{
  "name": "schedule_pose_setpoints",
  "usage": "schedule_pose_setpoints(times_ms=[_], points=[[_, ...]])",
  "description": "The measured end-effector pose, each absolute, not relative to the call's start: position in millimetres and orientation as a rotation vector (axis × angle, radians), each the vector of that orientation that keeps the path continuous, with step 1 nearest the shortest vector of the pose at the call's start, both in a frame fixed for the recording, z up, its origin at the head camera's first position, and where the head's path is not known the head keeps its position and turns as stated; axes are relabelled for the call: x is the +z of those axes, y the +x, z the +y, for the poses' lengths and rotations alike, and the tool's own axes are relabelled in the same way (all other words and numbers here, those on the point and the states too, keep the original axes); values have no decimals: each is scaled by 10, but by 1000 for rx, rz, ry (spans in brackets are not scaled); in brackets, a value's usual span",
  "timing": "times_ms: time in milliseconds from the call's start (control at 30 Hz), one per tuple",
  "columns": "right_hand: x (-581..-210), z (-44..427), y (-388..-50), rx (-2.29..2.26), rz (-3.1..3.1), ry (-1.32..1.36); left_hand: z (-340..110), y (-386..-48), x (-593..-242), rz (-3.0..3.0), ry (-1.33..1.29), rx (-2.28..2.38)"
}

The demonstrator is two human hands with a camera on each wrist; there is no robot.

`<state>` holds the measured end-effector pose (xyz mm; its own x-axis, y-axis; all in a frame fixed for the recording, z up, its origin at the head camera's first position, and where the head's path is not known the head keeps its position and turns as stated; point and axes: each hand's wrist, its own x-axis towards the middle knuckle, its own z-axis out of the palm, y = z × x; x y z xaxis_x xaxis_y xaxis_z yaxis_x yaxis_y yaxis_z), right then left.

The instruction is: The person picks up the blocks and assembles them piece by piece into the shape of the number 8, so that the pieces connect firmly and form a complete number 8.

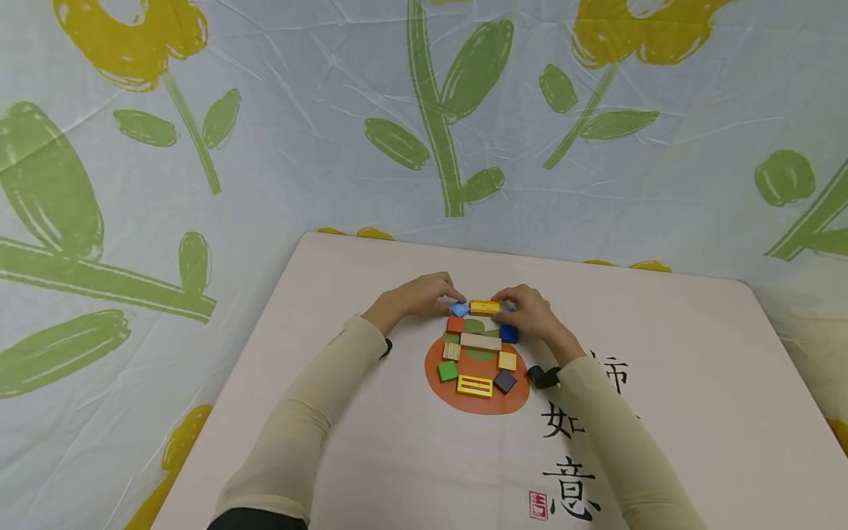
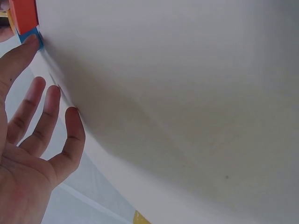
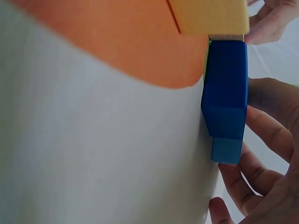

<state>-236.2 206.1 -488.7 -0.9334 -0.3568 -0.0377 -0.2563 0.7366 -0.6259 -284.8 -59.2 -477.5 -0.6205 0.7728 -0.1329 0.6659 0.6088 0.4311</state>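
Note:
My left hand (image 1: 422, 296) pinches a light-blue block (image 1: 459, 309) between thumb and index finger at the top left of a block ring. In the left wrist view its thumb lies on the blue block (image 2: 33, 41), and the other fingers are loosely bent. My right hand (image 1: 530, 311) has index finger and thumb at the right end of a long yellow block (image 1: 485, 308), which sits beside the light-blue one. Under that hand, another blue block (image 1: 508, 312) is partly hidden above a dark-blue block (image 1: 509, 333). Fingers hide some contacts.
An orange oval (image 1: 433, 375) with green patches is printed on the pale table covering (image 1: 371, 456). On it lie a red block (image 1: 455, 324), a long wooden block (image 1: 481, 341), a green block (image 1: 447, 371), a striped yellow block (image 1: 475, 386) and a dark block (image 1: 505, 381).

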Motion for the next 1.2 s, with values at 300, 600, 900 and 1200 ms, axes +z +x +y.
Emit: schedule_pose_setpoints(times_ms=[300,600,900,1200], points=[[-4867,2059,-2332,-939,2792,-461,-586,-2810,-4739,2526,1161,502],[-4894,2106,-2328,-987,2772,-493,-582,-2797,-4747,2521,1179,473],[-4839,2184,-2260,-1194,2674,-396,-593,-2799,-4777,2525,1177,464],[-4658,2323,-1968,-1354,2786,-294,-865,-2612,-4770,2684,991,686]])
